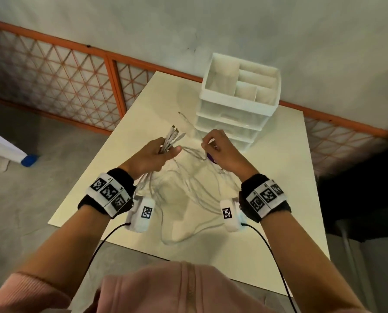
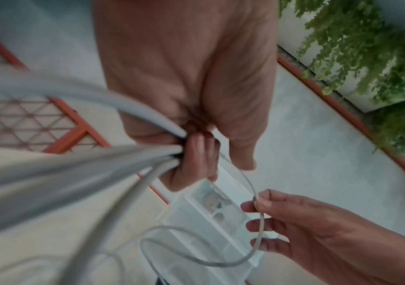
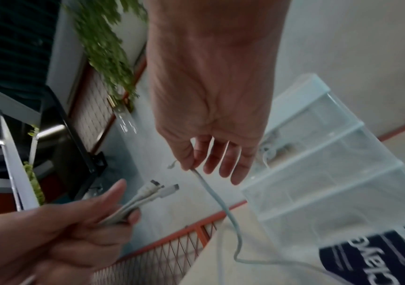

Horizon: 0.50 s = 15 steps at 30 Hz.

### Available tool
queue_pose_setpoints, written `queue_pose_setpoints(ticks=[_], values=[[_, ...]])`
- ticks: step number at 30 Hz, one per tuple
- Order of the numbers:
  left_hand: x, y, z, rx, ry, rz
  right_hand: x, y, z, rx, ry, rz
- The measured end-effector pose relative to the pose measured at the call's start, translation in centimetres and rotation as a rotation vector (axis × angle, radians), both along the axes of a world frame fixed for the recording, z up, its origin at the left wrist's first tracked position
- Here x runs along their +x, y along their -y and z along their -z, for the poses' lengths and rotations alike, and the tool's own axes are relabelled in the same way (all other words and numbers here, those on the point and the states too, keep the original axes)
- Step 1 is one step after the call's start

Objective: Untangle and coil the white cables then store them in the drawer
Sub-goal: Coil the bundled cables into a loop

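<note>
Two hands, one drawer unit, a tangle of white cables.
One table [image 1: 278, 199] carries one three-drawer unit [image 1: 231, 123]; your left hand [image 1: 152, 158] clenches a bundle of cable ends [image 1: 171, 138] showing three plugs, your right hand [image 1: 220, 152] pinches one single cable [image 3: 211, 190], the rest trailing loose over the table.

The left hand [image 2: 184, 92] fills the twelve o'clock area, fingers curled around several white cables [image 2: 79, 162] streaming toward nine. At four o'clock the right hand [image 2: 318, 231] pinches one thin cable [image 2: 257, 204] above the clear drawer unit [image 2: 196, 221].
</note>
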<state>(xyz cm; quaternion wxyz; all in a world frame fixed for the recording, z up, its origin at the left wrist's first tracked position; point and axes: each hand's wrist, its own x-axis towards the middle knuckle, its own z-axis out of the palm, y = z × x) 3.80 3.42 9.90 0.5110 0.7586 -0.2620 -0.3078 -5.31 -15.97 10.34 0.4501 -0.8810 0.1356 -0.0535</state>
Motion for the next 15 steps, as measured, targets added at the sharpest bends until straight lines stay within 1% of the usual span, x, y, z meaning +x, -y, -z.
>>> queue_pose_setpoints(ticks=[2, 5, 6, 9, 11, 13, 15], values=[[-0.3, 1.3, -0.3, -0.126, -0.043, -0.036, -0.8, -0.1, -1.4, -0.009, 0.032, -0.025], [-0.9, 3.1, -0.8, -0.305, -0.097, -0.126, -2.0, -1.2, -2.5, 0.009, -0.016, -0.083], [-1.2, 3.5, -0.8, -0.339, -0.095, -0.151, -2.2, -1.8, -2.4, 0.008, -0.032, -0.098], [-1.9, 4.6, -0.8, -0.358, -0.041, -0.167, -2.6, -2.7, -2.0, 0.009, -0.072, -0.150], [-2.3, 5.0, -0.6, -0.341, 0.034, -0.153, -2.8, -2.4, -1.9, 0.035, -0.099, -0.160], [-2.7, 5.2, -0.6, -0.335, 0.124, -0.124, -3.0, -1.7, -2.4, 0.090, -0.048, -0.085], [-3.4, 5.5, -0.6, -0.332, 0.215, -0.093, -3.0, -1.1, -3.3, 0.181, 0.065, 0.068]])
